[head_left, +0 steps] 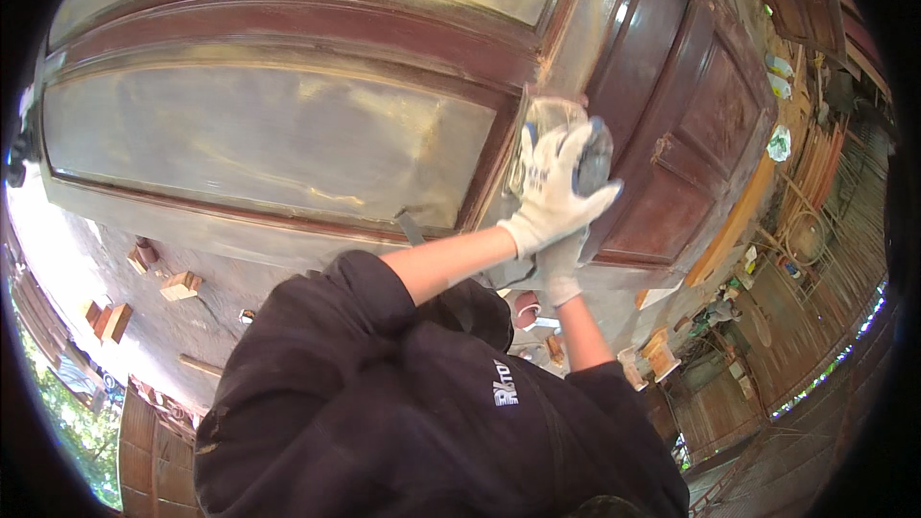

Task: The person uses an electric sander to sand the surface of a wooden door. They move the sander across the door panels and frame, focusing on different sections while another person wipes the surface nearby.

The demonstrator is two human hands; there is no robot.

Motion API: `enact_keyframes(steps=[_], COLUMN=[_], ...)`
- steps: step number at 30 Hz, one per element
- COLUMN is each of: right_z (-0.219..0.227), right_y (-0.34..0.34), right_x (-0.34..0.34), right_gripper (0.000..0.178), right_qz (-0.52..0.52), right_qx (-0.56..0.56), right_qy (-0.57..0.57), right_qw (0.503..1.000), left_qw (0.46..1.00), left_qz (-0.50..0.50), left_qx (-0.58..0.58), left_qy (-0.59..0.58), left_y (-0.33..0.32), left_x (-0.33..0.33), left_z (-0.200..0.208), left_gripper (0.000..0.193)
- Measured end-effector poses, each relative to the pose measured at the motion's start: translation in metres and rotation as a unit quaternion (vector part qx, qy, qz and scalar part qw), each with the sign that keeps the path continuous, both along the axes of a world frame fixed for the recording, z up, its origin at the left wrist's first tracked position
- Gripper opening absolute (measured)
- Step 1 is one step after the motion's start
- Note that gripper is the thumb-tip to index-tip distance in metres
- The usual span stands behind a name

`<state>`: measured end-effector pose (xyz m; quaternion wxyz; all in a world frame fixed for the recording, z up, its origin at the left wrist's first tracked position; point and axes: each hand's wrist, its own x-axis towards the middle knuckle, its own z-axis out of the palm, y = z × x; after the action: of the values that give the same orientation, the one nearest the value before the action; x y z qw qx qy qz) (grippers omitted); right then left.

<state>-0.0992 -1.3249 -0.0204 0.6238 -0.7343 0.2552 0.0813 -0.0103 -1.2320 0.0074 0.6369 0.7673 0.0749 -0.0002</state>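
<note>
My left hand (558, 188), in a white work glove with blue fingertips, lies over a grey power sander (597, 155). Its fingers spread across the tool's top, and the thumb sticks out to the right. The sander is smeared by motion. Behind and below the left hand is my gloved right hand (562, 267), close to the sander's near end; its fingers are hidden. The sander is on a panelled wooden door (564, 48), over the pale strip between a long dusty panel (259, 134) and the dark red-brown panels (662, 206) on the right.
Wood blocks (180, 286) and a short stick (200, 365) lie on the ground at the left. A reddish round object (527, 309) sits near my body. To the right are a yellowish plank (737, 221), a round basket-like object (806, 236) and stacked timber (827, 173).
</note>
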Motion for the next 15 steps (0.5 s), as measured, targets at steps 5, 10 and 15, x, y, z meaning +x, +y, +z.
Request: enact_keyframes(steps=[5, 10, 15], right_z=[0.030, 0.029, 0.035], right_y=[0.015, 0.022, 0.025], right_x=[0.121, 0.238, 0.306], right_gripper=[0.064, 0.071, 0.066], right_qz=[0.194, 0.188, 0.160], right_qx=[-0.320, -0.331, -0.370], right_qy=[-0.025, -0.087, -0.049], right_qw=[0.927, 0.921, 0.914], left_qw=[0.997, 0.998, 0.996], left_qz=[0.072, 0.054, 0.069], left_qx=[0.025, -0.003, 0.003], left_qy=[-0.028, -0.033, -0.048], left_y=[0.007, 0.026, 0.019], left_x=[0.096, 0.207, 0.277], left_z=[-0.007, 0.002, 0.006], left_gripper=[0.091, 0.088, 0.086])
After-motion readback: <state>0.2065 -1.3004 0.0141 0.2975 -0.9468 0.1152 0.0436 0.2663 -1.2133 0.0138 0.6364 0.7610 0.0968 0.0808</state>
